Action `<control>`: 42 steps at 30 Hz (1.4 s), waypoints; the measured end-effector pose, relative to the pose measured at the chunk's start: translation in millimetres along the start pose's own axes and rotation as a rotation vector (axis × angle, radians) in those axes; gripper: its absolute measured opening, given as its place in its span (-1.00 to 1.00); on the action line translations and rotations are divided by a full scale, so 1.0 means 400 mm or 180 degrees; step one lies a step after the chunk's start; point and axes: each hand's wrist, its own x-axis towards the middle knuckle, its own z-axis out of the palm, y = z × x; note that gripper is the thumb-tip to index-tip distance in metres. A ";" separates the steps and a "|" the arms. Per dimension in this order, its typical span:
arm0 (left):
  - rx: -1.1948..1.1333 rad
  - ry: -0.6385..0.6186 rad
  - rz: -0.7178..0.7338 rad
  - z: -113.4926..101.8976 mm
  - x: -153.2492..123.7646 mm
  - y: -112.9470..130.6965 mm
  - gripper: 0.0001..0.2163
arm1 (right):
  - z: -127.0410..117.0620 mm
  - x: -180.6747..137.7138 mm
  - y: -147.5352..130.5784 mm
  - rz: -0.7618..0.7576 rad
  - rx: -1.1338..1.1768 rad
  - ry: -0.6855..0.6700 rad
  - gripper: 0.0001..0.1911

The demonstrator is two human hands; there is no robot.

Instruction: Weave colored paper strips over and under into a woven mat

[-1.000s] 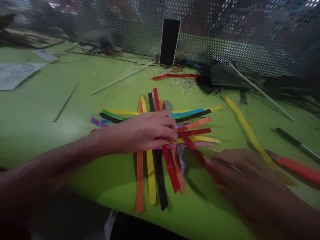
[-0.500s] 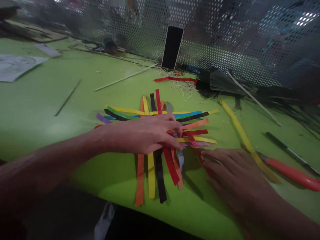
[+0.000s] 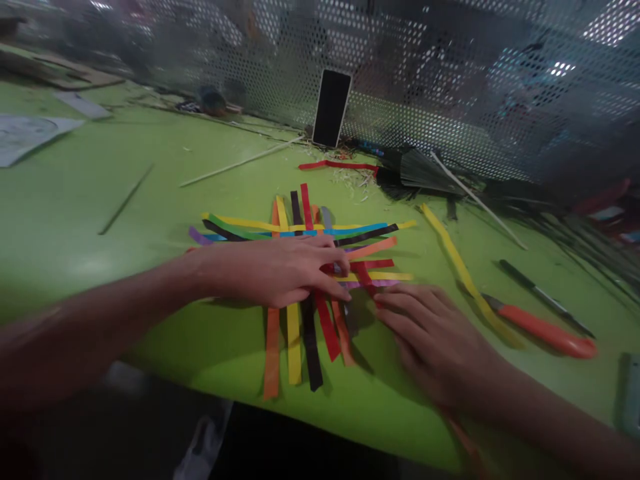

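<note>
A flat mat of woven coloured strips (image 3: 295, 340) lies in the middle of the table, with loose ends sticking out on all sides. My left hand (image 3: 300, 267) rests across it, fingers bent and pressed onto the crossings around a grey strip; the palm hides most of the weave. Just right of the mat, my right hand (image 3: 430, 333) is closed on a red strip (image 3: 367, 279). One end of that strip runs up to the mat's right edge, and an orange-red tail shows below the hand.
A yellow strip (image 3: 453, 250), an orange-handled knife (image 3: 545, 328) and a dark thin tool (image 3: 545, 297) lie to the right. Behind stand a phone (image 3: 331, 108) and a perforated metal screen (image 3: 410, 87). Another red strip (image 3: 340, 165) and a dark brush-like bundle (image 3: 425, 172) are near the screen.
My right hand has come closer to the mat with the red strip. The grey strip's lower end sits lower and darker. My left hand stays on the weave; the whole view has shifted slightly.
</note>
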 end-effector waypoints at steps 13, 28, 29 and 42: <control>-0.0159 -0.0139 0.0033 -0.012 0.002 0.006 -0.56 | 0.024 0.056 -0.011 -0.0266 0.0195 0.0298 -0.68; 0.0027 -0.0006 -0.0008 -0.014 -0.010 0.016 -0.65 | 0.040 0.051 -0.020 0.0086 0.0177 0.0485 -0.63; 0.0037 -0.0032 -0.0001 -0.014 -0.011 0.015 -0.64 | 0.040 0.051 -0.020 0.0123 0.0169 0.0467 -0.63; -0.0223 0.0106 -0.0145 -0.009 -0.041 0.013 -0.65 | 0.050 0.055 -0.009 0.0119 0.0349 0.0491 -0.71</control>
